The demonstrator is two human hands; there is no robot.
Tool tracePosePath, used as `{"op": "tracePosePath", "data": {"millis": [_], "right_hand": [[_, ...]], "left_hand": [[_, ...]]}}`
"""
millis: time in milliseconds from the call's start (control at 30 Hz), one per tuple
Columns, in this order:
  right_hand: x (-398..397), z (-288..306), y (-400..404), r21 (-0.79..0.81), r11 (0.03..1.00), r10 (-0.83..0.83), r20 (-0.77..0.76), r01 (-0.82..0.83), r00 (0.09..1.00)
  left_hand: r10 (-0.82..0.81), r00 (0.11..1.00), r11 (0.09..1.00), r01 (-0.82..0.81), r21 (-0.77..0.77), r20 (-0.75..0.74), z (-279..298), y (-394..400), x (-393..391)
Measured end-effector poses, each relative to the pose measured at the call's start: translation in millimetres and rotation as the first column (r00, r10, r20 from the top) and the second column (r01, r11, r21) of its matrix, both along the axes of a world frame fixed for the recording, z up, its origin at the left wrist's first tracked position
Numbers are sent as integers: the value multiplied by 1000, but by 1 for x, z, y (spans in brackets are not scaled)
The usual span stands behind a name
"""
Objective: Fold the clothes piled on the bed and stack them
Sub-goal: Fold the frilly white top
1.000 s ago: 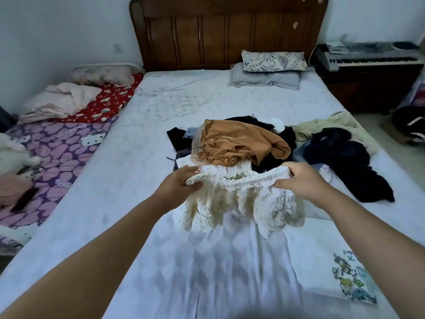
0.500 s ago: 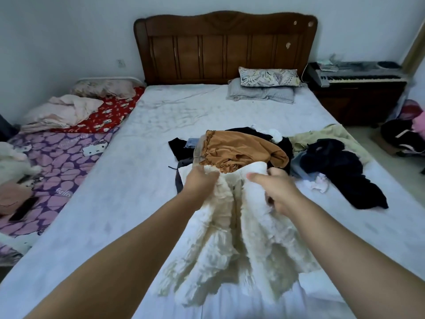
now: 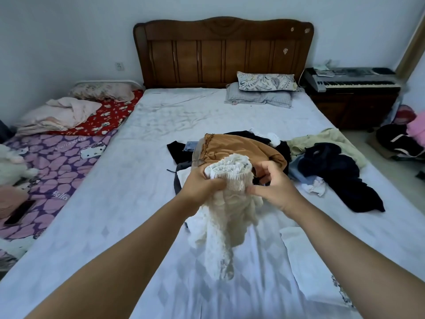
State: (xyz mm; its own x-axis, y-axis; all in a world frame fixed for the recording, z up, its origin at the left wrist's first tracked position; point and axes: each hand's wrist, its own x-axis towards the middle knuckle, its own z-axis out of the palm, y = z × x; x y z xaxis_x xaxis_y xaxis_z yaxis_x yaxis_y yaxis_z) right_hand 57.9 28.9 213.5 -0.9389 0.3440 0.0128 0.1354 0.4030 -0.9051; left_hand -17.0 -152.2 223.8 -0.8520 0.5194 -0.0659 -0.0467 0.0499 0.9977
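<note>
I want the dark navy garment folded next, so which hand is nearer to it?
Right. The right hand is just left of the dark navy garment; the left hand is farther left, gripping the white lace garment.

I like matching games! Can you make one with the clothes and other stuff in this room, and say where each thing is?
Things:
1. cream lace garment
2. brown garment
3. leaf-print pillow
4. keyboard

Places:
A. on the dark cabinet right of the bed
B. on top of the clothes pile
C. held up in both hands
D. by the headboard, on a grey pillow

Pairs: 1-C, 2-B, 3-D, 4-A
</note>
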Motion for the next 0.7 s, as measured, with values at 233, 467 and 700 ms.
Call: {"op": "tracePosePath", "data": {"millis": [233, 467, 700], "right_hand": [[1, -6, 5, -284, 908, 357, 139, -308, 924], [-7, -49, 11, -242, 952, 253, 268, -189, 930], [-32, -41, 32, -19, 999, 48, 130, -46, 990]], "left_hand": [[-231, 970, 968, 237, -84, 76, -9, -12, -13], [-186, 968, 895, 96, -437, -167, -52, -18, -26], [-170, 806, 937, -46, -346, -567, -51, 16, -44]]}}
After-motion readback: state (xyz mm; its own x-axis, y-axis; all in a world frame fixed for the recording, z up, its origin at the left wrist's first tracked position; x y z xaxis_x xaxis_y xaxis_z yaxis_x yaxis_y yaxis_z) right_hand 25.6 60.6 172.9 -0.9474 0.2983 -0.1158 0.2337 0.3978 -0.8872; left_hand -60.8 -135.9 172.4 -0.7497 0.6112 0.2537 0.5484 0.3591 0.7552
